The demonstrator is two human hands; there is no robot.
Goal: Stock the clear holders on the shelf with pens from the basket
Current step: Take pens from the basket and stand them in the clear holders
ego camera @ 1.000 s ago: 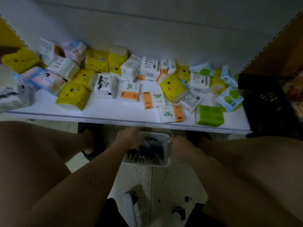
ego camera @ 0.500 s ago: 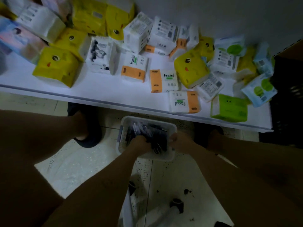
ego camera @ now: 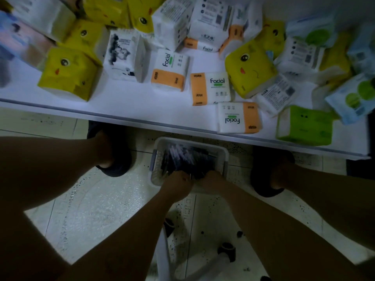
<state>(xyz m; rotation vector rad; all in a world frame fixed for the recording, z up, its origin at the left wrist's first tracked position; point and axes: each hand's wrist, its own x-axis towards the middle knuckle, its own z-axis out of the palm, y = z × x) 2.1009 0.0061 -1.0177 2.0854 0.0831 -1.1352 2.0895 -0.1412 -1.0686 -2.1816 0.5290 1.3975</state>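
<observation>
Left hand [ego camera: 178, 184] and right hand [ego camera: 213, 179] were down in the white basket [ego camera: 224, 157] on the floor [ego camera: 91, 209], on the pens [ego camera: 186, 159]. Fingers hidden, grip unclear. Shelf [ego camera: 132, 102] showed tissue packs [ego camera: 211, 88] only, no clear holders; stocking likely unstarted.

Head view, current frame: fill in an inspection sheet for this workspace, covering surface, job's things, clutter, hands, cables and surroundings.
Surface: white shelf, low, in front of the person.
Job's things: white basket on the floor just below the shelf edge, holding dark pens; clear holders: nothing seen.
Clutter: tissue packs strewn over the shelf, in yellow, green and white-and-orange.
Hands: left hand and right hand both down in the basket's near end among the pens; fingers hidden, grip cannot be told.
Cables: nothing seen; a pale tube on the floor, purpose unclear.
Surroundings: speckled tiled floor; a dark shoe on either side of the basket.
</observation>
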